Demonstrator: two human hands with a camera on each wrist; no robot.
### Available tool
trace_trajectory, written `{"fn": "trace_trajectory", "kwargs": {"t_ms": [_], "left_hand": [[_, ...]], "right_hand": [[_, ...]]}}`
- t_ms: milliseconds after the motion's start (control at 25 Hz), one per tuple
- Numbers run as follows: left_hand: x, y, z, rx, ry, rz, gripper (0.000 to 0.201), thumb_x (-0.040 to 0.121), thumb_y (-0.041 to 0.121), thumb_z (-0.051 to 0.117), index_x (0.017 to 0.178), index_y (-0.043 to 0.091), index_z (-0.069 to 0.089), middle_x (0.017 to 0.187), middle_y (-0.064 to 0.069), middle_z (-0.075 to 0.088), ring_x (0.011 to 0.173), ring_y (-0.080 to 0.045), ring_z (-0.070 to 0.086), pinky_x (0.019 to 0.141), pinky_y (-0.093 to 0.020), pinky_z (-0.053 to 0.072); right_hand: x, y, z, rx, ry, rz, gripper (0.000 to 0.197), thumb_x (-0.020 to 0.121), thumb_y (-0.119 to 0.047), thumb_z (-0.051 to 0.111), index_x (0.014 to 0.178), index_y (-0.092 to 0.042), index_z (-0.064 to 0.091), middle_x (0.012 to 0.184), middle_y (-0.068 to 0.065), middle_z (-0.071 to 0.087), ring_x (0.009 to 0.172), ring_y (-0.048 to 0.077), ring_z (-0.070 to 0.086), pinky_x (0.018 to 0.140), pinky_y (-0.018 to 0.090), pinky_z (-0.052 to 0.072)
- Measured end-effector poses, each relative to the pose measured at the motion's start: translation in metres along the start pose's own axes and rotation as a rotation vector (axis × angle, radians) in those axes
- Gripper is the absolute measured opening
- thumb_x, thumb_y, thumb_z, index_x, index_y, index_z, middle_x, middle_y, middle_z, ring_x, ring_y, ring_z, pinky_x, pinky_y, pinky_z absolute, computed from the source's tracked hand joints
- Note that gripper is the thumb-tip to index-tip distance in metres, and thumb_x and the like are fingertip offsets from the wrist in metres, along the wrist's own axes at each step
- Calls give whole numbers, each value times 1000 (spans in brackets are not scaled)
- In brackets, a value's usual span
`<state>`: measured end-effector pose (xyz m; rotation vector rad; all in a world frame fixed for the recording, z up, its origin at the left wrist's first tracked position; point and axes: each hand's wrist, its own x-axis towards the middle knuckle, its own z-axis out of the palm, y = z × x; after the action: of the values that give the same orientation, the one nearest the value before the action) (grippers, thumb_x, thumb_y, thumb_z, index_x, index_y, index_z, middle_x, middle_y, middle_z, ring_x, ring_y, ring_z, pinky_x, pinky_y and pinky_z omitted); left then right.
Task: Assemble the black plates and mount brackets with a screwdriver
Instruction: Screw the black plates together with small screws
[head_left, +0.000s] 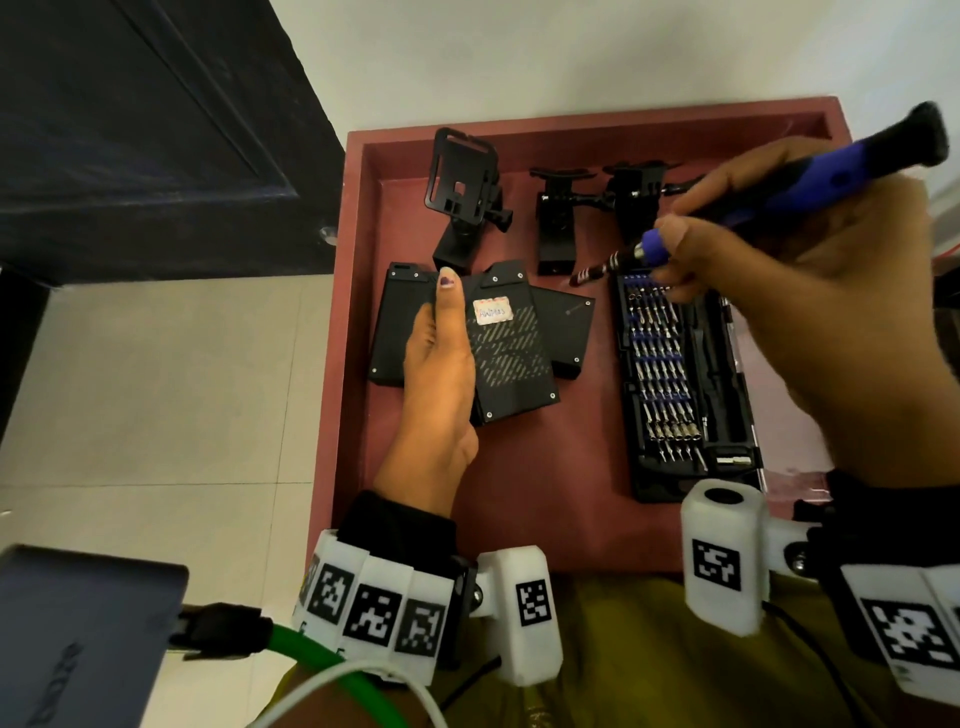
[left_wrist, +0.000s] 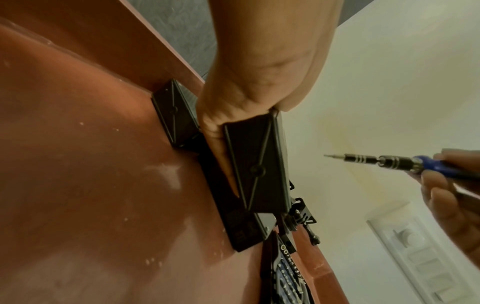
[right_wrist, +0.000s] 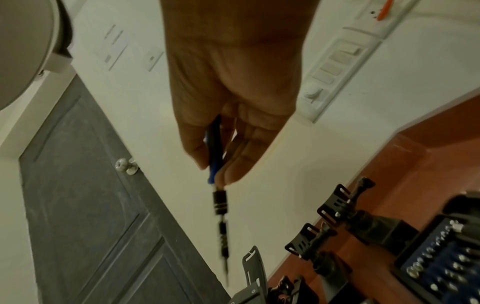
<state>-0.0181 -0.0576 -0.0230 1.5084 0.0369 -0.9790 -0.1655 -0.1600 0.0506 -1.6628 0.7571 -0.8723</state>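
— Black plates (head_left: 511, 353) fanned out on the red tray (head_left: 519, 499) in the head view; left hand (head_left: 441, 364) gripping the top one, thumb along its edge.
— And on the right?
— Right hand (head_left: 810, 291) pinching the blue screwdriver (head_left: 779, 192) above the bit case (head_left: 685, 384); mount brackets (head_left: 467, 197) standing at the tray's far side.
— Left wrist view?
— Fingers (left_wrist: 221, 148) curled under the lifted plate (left_wrist: 257, 164), screwdriver tip apart from it.
— Right wrist?
— Blurred; fingertips (right_wrist: 233, 170) pinching the handle, bit pointing down toward the brackets.
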Motion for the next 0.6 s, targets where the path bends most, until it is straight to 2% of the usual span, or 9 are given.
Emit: {"fn": "trace_trajectory", "kwargs": {"t_ms": [160, 280, 440, 600], "left_hand": [[8, -2, -3, -126, 29, 21, 74, 78, 73, 49, 127, 19, 57, 117, -7, 69, 107, -25, 67, 90, -51, 54], [11, -1, -4, -201, 45, 24, 87, 67, 75, 52, 132, 17, 55, 119, -10, 68, 107, -27, 67, 90, -51, 54], [14, -2, -5, -241, 48, 12, 85, 71, 74, 50, 133, 16, 54, 119, -12, 68, 106, -29, 67, 90, -53, 54], [14, -2, -6, -246, 53, 10, 69, 87, 67, 42, 129, 15, 57, 116, -12, 69, 104, -28, 68, 88, -52, 55]], "right_hand": [[-6, -2, 8, 181, -196, 94, 11, 76, -5, 71, 79, -9, 61, 69, 14, 68, 56, 21, 67, 54, 25, 54], [-11, -1, 20, 224, -274, 99, 9, 77, 0, 66, 78, -5, 59, 69, 18, 67, 53, 19, 66, 53, 24, 54], [-13, 2, 25, 166, -284, 103, 11, 81, 6, 66, 79, -2, 59, 72, 22, 64, 55, 21, 67, 54, 26, 56], [-13, 4, 26, 143, -272, 108, 11, 81, 8, 65, 80, -1, 59, 71, 22, 64, 55, 22, 67, 54, 27, 56]]}}
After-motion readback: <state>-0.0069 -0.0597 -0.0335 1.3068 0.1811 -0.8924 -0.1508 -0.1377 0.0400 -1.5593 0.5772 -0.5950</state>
